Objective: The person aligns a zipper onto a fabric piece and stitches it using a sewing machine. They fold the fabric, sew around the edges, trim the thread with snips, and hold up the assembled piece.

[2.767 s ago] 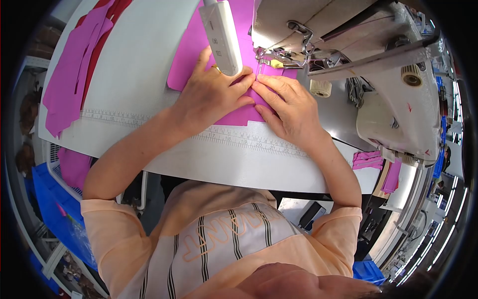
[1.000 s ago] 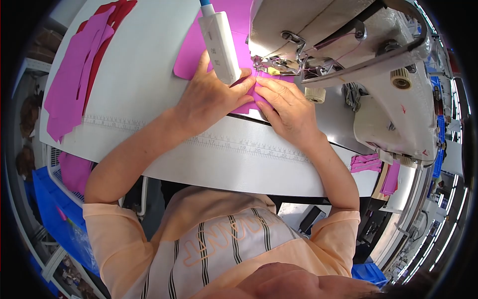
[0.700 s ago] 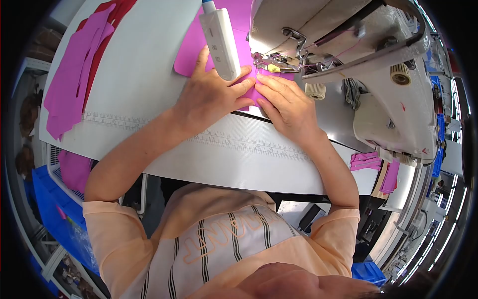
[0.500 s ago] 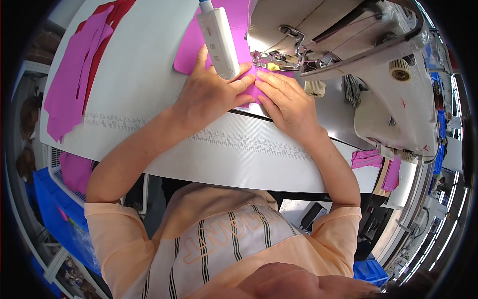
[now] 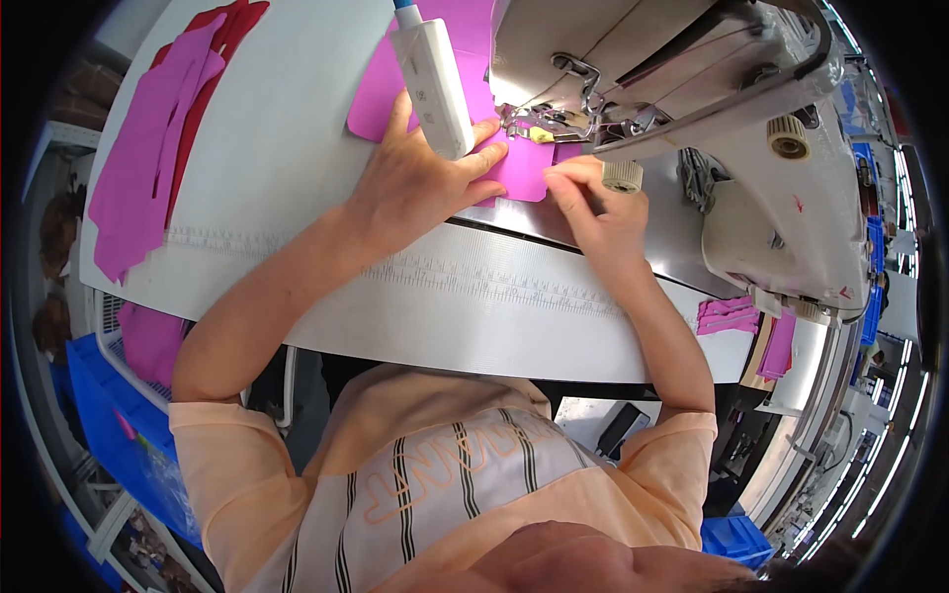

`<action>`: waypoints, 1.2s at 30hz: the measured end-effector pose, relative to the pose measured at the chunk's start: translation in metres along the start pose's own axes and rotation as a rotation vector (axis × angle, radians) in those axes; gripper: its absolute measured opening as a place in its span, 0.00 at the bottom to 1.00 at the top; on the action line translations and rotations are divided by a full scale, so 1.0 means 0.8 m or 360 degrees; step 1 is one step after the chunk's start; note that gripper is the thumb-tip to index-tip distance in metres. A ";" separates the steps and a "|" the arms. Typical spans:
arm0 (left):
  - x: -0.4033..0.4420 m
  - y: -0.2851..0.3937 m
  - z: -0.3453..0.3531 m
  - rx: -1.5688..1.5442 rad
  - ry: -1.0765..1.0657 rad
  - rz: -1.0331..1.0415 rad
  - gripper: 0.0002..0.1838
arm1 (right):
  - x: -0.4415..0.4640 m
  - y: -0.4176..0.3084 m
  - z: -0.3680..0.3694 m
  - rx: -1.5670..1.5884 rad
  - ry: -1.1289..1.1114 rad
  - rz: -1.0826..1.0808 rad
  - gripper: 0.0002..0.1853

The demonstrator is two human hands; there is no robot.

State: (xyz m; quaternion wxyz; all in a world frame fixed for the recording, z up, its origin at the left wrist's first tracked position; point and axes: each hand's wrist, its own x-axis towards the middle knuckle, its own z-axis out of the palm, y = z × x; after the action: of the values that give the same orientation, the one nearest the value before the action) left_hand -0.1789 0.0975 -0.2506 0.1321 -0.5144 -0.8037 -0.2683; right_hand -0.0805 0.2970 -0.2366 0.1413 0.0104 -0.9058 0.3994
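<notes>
A pink fabric piece [image 5: 527, 180] lies at the sewing machine's presser foot [image 5: 516, 127], its near corner on the metal plate. My left hand [image 5: 410, 183] rests on the pink fabric left of the foot, fingers spread and pressing down. My right hand [image 5: 605, 217] pinches the fabric's right edge between thumb and forefinger, the other fingers curled in beneath the machine's knob. Farther back, a larger pink fabric panel [image 5: 370, 107] spreads out behind my left hand. A white box-shaped device [image 5: 435, 89] on a blue cable hangs over that hand and hides part of it.
The sewing machine [image 5: 791, 188] fills the right side. Pink strips [image 5: 133, 188] lie over red fabric [image 5: 203, 89] at the table's left. A printed ruler [image 5: 455, 277] runs along the front. Small folded pink pieces [image 5: 729, 315] sit at the right end; a blue bin [image 5: 124, 425] stands below left.
My right hand has moved right, from lying flat on the fabric beside the left hand to pinching its right edge, uncovering the piece's corner. My left hand has barely moved.
</notes>
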 end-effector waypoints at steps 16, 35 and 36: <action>-0.004 -0.002 0.007 0.0070 0.0049 -0.0007 0.18 | 0.013 -0.001 0.013 -0.0723 -0.0044 -0.0629 0.16; 0.003 -0.004 0.005 0.0014 0.0087 0.0000 0.15 | -0.042 -0.046 -0.339 -0.1010 0.1378 -0.0519 0.15; 0.003 -0.006 0.008 0.0002 0.0091 -0.0017 0.15 | -0.042 -0.025 -0.400 -0.1109 0.1370 -0.0310 0.16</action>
State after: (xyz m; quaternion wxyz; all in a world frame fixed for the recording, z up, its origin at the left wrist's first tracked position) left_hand -0.1836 0.1010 -0.2560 0.1538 -0.5021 -0.8025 -0.2832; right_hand 0.0337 0.5127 -0.0259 0.5295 -0.1171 -0.8397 0.0300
